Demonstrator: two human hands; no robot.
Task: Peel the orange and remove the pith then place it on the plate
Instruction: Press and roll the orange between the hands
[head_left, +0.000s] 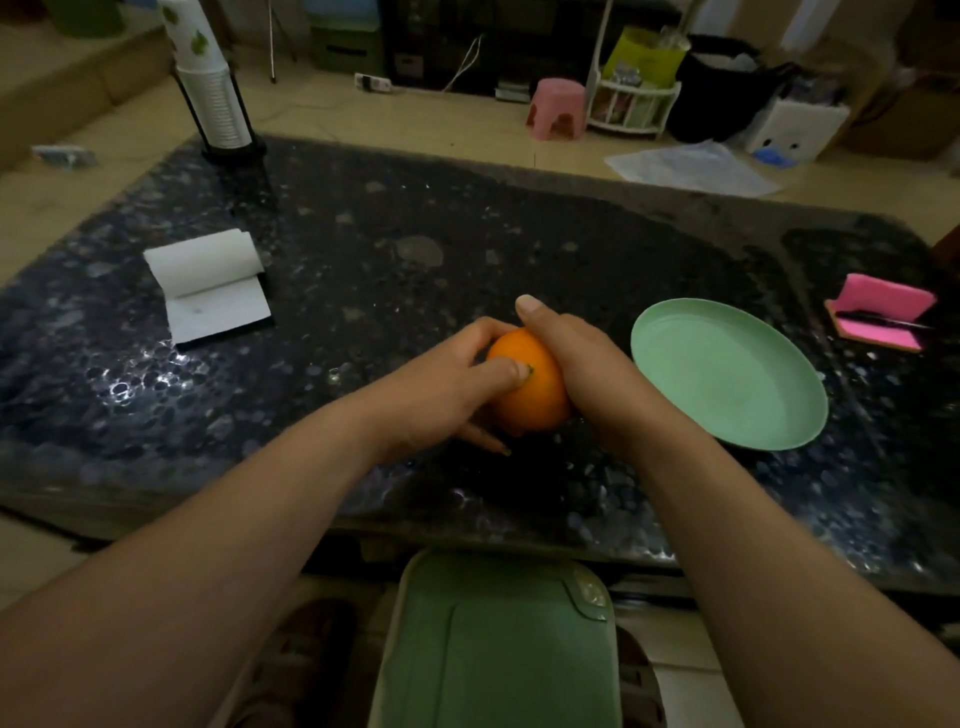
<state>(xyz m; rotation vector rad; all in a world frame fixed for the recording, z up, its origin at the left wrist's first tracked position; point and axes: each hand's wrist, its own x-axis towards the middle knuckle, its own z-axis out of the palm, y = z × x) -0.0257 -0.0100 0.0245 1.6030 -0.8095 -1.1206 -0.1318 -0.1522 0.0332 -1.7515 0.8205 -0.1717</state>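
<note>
Here, in the head view, I watch both hands clamped on the orange (530, 395) at the dark table (363, 234). The left hand (441, 395) curls round it, thumb tip pressed by the green stem (530, 370), apparently to start the peel. The right hand (576, 358) wraps the other side to steady it. The peel looks unbroken. Just right of the fingers waits the green plate (727, 415), with nothing between. A white pad (208, 286) lies well to their left.
</note>
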